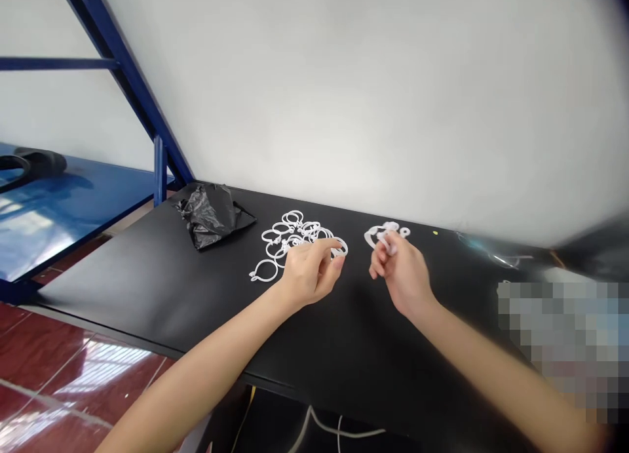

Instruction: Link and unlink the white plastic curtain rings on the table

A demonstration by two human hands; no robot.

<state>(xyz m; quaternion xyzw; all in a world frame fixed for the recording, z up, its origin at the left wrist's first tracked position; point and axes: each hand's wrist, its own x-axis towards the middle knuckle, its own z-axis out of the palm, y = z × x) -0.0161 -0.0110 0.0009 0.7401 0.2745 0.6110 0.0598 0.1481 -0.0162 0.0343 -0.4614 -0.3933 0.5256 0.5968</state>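
Note:
My left hand (314,269) is closed in a pinch, with a white plastic curtain ring (345,248) at its fingertips. Just behind and to its left lies a loose pile of similar white rings (280,229), each with a small eyelet. My right hand (405,273) is a little blurred, its fingers curled around a small white plastic piece (388,244). Beyond those fingers are more white pieces (403,231), among them a ring partly hidden by the hand. Whether that ring touches the fingers is unclear.
A crumpled black plastic bag (213,214) lies on the black table (162,276) at the left. A blue metal frame (132,79) rises beside a white wall. Clear plastic (496,259) and a pixelated area are at the right. White cables (344,432) hang below the table's front edge.

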